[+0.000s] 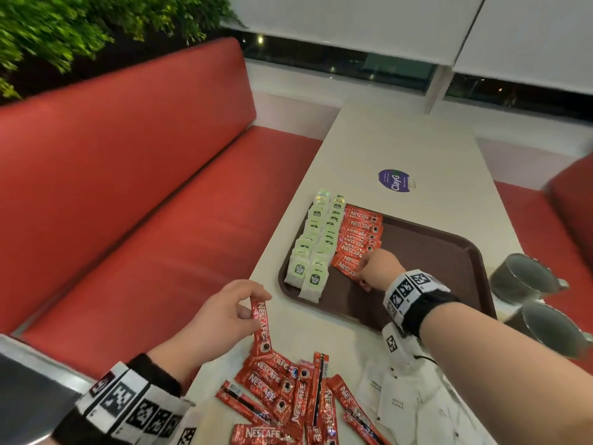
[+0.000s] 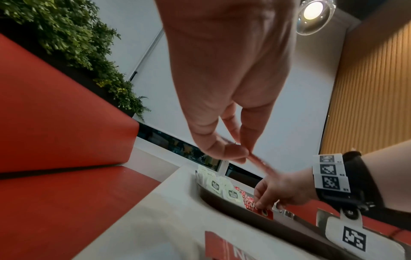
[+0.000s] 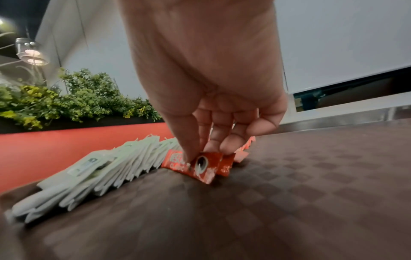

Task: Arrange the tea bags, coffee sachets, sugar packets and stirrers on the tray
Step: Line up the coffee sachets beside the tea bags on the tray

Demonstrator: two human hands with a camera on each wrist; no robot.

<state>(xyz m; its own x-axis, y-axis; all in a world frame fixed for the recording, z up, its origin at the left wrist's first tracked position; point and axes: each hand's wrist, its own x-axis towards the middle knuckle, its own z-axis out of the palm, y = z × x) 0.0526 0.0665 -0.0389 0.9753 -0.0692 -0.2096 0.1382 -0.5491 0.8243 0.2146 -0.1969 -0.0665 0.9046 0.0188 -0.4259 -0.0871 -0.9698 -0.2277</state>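
The coffee step is in hand: on the brown tray [image 1: 449, 252], two rows of pale green tea bags [image 1: 316, 248] fill the 9 o'clock side, and a row of red coffee sachets [image 1: 359, 236] runs just beside them. The right hand [image 1: 378, 268] is down at the near end of that row, its fingers [image 3: 189, 149] pinching the newest sachet [image 3: 200, 166] against the tray floor, apparently seating it in line. The left hand [image 1: 224, 316] waits over the desk [image 1: 401, 139] at about 7 o'clock of the tray, thumb and fingers gripping a single sachet [image 1: 261, 326] by its top so that it hangs. A loose heap of sachets [image 1: 288, 390] lies at 6 o'clock, with white sugar packets [image 1: 398, 403] beside it; I cannot pick out stirrers for certain. Next, I judge, the right hand must let go without disturbing the row, then take the hanging sachet and lay it overlapping the last.
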